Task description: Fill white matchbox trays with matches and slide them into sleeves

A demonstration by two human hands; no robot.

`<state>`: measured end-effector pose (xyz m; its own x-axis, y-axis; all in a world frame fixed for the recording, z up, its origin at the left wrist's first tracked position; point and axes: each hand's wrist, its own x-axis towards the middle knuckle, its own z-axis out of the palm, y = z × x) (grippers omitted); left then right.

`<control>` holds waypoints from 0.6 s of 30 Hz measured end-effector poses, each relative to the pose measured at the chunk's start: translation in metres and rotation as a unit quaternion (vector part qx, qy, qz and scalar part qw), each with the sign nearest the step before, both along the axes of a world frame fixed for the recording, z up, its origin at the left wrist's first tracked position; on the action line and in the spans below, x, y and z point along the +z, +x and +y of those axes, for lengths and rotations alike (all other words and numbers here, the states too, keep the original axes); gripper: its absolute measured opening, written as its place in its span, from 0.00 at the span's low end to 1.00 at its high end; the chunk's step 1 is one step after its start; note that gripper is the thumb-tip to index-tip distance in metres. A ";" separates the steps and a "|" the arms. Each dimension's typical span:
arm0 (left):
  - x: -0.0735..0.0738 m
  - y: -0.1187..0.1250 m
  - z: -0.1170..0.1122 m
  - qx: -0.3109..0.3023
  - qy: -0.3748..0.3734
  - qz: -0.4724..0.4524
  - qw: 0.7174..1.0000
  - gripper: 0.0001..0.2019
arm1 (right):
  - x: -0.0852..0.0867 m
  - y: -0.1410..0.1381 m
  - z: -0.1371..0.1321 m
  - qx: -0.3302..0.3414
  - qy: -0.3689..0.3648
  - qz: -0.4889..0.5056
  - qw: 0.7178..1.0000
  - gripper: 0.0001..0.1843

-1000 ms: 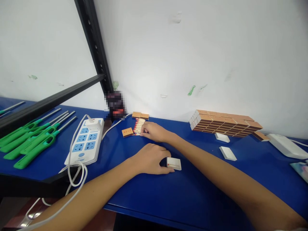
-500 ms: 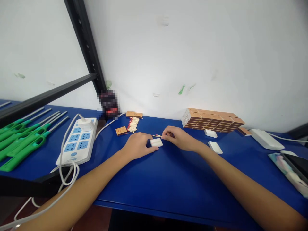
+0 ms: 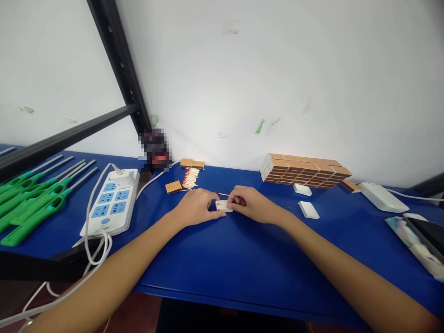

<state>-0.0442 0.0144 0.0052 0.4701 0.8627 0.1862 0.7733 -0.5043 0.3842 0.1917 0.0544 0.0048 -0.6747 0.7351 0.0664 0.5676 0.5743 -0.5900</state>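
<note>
- White shallow rectangular tray [image 3: 226,210]: between both hands' fingers.
- Left hand [image 3: 196,207]: thumb and forefinger straddle the tray, holding it.
- Right hand [image 3: 255,204]: fingertips bunched at its right end; I cannot tell what they pinch.
- Red-tipped wooden matches [image 3: 190,178]: clustered beyond the left fingers.

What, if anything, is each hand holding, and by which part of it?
The left hand holds the white tray around its left end. The right hand is at the tray's right end; whether it grips anything cannot be told.

head camera | worn, high viewpoint | faces forward and down | near blue table [image 3: 249,263], wall [image 3: 208,69] beyond
</note>
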 end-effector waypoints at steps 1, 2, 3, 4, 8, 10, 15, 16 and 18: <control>0.001 0.000 0.000 -0.002 -0.002 0.001 1.000 0.15 | 0.002 0.002 0.000 0.006 0.001 -0.003 1.000 0.07; 0.001 0.000 0.000 -0.005 -0.003 0.001 1.000 0.15 | 0.004 0.003 0.001 0.013 0.001 -0.004 1.000 0.06; 0.002 0.000 -0.001 -0.007 -0.003 0.001 1.000 0.14 | 0.005 0.004 0.002 0.018 0.001 0.000 1.000 0.07; 0.003 0.000 -0.001 -0.011 -0.003 0.000 1.000 0.14 | 0.006 0.004 0.005 0.018 0.002 0.008 1.000 0.07; 0.006 0.001 -0.004 -0.040 -0.017 -0.020 0.999 0.16 | -0.003 -0.004 0.024 -0.044 0.039 0.034 0.998 0.11; 0.006 0.002 -0.007 -0.061 -0.041 -0.035 0.997 0.17 | -0.011 -0.012 0.034 -0.066 0.059 0.016 0.996 0.13; 0.004 0.011 -0.015 -0.102 -0.055 -0.041 0.992 0.16 | -0.022 -0.025 0.042 -0.072 0.053 -0.035 0.995 0.11; 0.004 0.013 -0.018 -0.110 -0.051 -0.037 0.992 0.16 | -0.021 -0.027 0.042 -0.064 0.055 -0.036 0.996 0.10; 0.002 0.018 -0.023 -0.128 -0.047 -0.030 0.990 0.16 | -0.019 -0.031 0.041 -0.037 0.059 -0.021 0.997 0.09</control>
<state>-0.0259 -0.0088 0.0077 0.6669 0.7311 0.1440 0.5991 -0.6410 0.4798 0.1609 0.0950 -0.0145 -0.6225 0.7721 0.1283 0.6335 0.5933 -0.4966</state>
